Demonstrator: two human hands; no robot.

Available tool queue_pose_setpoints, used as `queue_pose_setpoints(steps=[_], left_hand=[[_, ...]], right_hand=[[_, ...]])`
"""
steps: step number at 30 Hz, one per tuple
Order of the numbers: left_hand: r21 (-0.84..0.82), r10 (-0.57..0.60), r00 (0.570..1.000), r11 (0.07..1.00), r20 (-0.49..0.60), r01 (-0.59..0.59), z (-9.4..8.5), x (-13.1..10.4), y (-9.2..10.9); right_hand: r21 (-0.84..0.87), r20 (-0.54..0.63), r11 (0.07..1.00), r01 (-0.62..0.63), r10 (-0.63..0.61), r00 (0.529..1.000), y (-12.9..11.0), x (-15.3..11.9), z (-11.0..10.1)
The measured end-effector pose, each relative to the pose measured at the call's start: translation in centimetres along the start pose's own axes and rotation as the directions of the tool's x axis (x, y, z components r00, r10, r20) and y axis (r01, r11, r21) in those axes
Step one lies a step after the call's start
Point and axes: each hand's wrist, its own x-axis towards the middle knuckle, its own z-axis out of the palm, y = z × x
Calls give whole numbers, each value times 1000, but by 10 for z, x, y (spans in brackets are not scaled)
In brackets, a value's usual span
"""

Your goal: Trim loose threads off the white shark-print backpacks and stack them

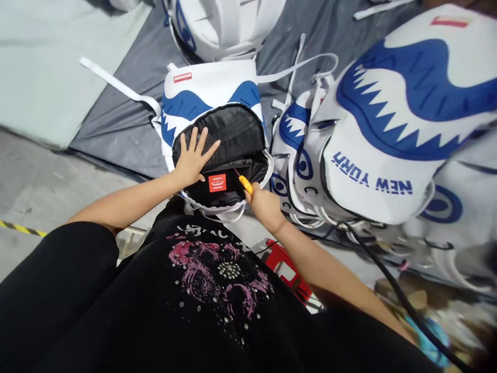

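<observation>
A white and blue backpack (212,77) lies in front of me with its front flap unzipped and folded back, so the black lining (233,127) shows. My left hand (192,159) rests on that lining with its fingers spread. In my right hand (264,204) is a yellow-handled tool with a thin tip (245,184), pointing into the opening. Its exact kind I cannot make out. A red label (217,182) sits on the black inside, between my two hands.
More white and blue backpacks stand to the right, the nearest large one (373,181) reading NEW YORK. Another backpack (229,26) lies behind. Grey sheeting (116,114) is under them. A thick black cable (392,282) runs at the right, and a red object (287,269) is below.
</observation>
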Motion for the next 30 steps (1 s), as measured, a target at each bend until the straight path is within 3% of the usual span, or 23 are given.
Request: queue_pose_setpoints(steps=[4,9,14,17,20,24,27,30], left_hand=[[-16,29,1000,999,10,-28,7,-1,0],[26,61,996,998,65,-63,1,13,-8],[41,100,993,994,70,-103,-16,17,-19],[55,133,989,989,70,-137,-18,19,-24],[50,154,985,986,82,-159,-15,21,-27],[11,155,983,988,103,-157,-13,23,-29],[-13,151,982,988,116,-151,-14,23,-31],[-12,144,982,990,126,-144,-13,23,-30]], right_hand=[[197,-74,974,-108,125,989,-29,2,51],[373,-113,914,-159,215,970,-49,14,64],[429,-110,889,-161,228,967,-53,11,55],[388,-112,912,-131,188,976,-50,2,46],[321,-63,938,-129,158,986,-46,-18,32],[300,22,929,-217,221,975,-36,-52,7],[416,122,872,-259,228,966,-21,-72,-7],[672,219,705,-226,101,970,-1,-86,-13]])
